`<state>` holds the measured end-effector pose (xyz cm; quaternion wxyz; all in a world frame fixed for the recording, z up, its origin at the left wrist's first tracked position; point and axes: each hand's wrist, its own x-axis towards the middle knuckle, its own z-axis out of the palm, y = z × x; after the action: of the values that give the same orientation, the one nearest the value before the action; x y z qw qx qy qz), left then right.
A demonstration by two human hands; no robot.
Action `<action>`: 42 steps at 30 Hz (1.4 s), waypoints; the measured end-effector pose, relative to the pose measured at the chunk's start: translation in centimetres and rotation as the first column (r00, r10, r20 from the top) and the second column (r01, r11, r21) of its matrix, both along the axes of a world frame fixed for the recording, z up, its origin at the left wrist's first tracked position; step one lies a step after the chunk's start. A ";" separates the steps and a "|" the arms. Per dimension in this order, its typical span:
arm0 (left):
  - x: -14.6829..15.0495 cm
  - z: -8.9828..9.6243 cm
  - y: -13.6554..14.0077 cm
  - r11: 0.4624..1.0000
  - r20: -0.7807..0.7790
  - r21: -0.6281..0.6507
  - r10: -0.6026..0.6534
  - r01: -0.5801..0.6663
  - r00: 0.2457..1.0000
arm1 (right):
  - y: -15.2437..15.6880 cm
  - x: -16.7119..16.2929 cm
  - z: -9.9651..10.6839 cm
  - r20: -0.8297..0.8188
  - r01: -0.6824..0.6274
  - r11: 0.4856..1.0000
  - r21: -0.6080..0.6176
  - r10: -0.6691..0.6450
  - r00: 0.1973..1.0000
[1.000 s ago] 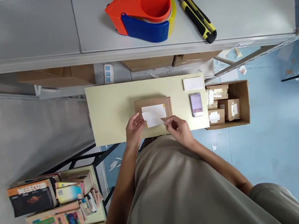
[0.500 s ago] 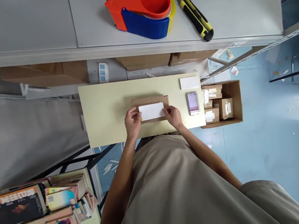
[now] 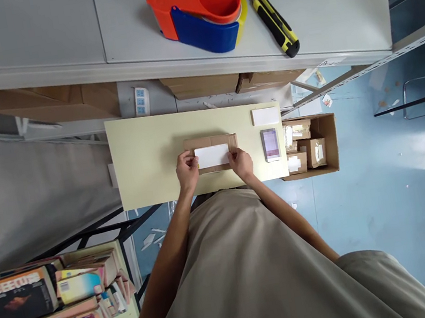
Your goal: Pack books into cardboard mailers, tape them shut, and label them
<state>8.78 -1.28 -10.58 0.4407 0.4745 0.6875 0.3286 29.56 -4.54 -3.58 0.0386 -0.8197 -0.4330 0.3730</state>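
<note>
White rectangular paper slip (image 3: pixel 212 156) lies over a brown cardboard box (image 3: pixel 210 141) towards the pale-yellow rectangular desk's (image 3: pixel 147 159) front edge, long axis parallel to it; left hand (image 3: pixel 187 169) and right hand (image 3: pixel 241 164) pinch opposite short ends, neither nearer.

Left hand (image 3: pixel 187 172): a little left of frame centre, fingers bent, thumb on the inner side, tips pinching.
Right hand (image 3: pixel 242 165): a little right of centre, nearly level with the other, fingers curled, also pinching.
Left forearm (image 3: pixel 167 253): bare, slanting up from lower left.
Right forearm (image 3: pixel 293 216): bare, slanting up from lower right.
</note>
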 end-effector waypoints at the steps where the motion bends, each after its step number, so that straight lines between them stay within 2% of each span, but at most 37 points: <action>1: 0.0 0.0 0.0 1.000 -0.001 0.003 0.003 -0.003 1.000 | 0.0 0.0 0.0 0.005 0.001 1.000 -0.006 -0.001 1.000; 16: 0.5 0.6 0.2 1.000 -0.031 -0.021 0.003 -0.004 1.000 | 0.3 0.0 0.7 0.036 -0.021 0.999 -0.041 0.022 0.999; 20: 0.5 0.8 0.1 1.000 -0.032 -0.024 0.004 -0.005 0.999 | 0.4 -0.1 1.0 0.044 -0.130 0.987 -0.095 0.135 0.990; 23: 0.5 1.0 0.0 1.000 -0.039 -0.019 -0.014 0.013 0.999 | 1.5 -0.2 1.1 0.031 -0.214 0.971 -0.111 0.219 0.975; 27: 0.7 1.1 -0.1 0.999 -0.061 -0.035 -0.018 0.016 0.998 | 4.0 -0.2 0.8 0.057 -0.172 0.984 -0.053 0.175 0.983; 30: 0.7 0.9 -0.1 0.999 -0.075 -0.044 -0.011 0.007 0.997 | 4.6 -0.4 0.5 0.083 -0.179 0.984 -0.021 0.180 0.980; 33: 0.6 0.7 -0.2 0.999 -0.082 -0.052 -0.019 0.015 0.996 | 3.7 -1.0 0.3 0.040 -0.306 0.951 -0.046 0.308 0.951; 36: 0.5 0.6 -0.3 0.998 -0.083 -0.053 -0.037 0.033 0.996 | 3.1 -1.9 0.0 -0.047 -0.456 0.885 -0.093 0.454 0.890; 38: 0.5 0.7 -0.4 0.998 -0.088 -0.055 -0.038 0.034 0.995 | 3.5 -2.4 -0.2 -0.075 -0.490 0.866 -0.103 0.484 0.872; 42: 0.8 1.1 -0.4 0.998 -0.101 -0.057 -0.038 0.033 0.994 | 5.8 -3.5 -0.3 -0.034 -0.407 0.913 -0.025 0.406 0.913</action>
<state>9.61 -1.72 -9.50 0.4239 0.4903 0.7093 0.2770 26.05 1.23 -3.91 -0.0467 -0.7070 -0.5873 0.3912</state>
